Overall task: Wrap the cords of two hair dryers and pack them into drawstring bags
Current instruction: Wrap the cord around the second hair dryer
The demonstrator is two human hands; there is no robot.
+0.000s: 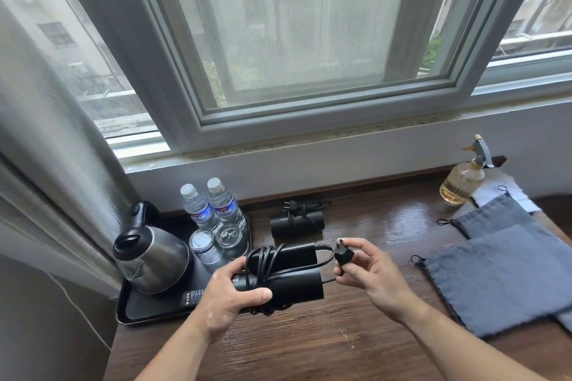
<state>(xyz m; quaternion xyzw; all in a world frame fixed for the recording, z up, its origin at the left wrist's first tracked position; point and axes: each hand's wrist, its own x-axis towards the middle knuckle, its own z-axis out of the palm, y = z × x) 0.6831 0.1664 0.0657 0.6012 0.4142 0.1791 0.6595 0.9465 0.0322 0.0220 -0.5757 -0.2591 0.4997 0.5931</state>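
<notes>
Presently, the left hand [230,298] grips a folded black hair dryer [288,275] above the desk [309,349], its cord [263,272] looped round the body. The right hand [374,272] pinches the plug [343,257]. A second wrapped dryer [296,222] lies near the wall. Two grey drawstring bags [501,275] lie overlapping at right.

Left of centre: black tray [145,310] bearing steel kettle [152,260], two water bottles [198,208], two glasses [202,245]; right edge: amber spray bottle [461,180]; top: window [294,25].
</notes>
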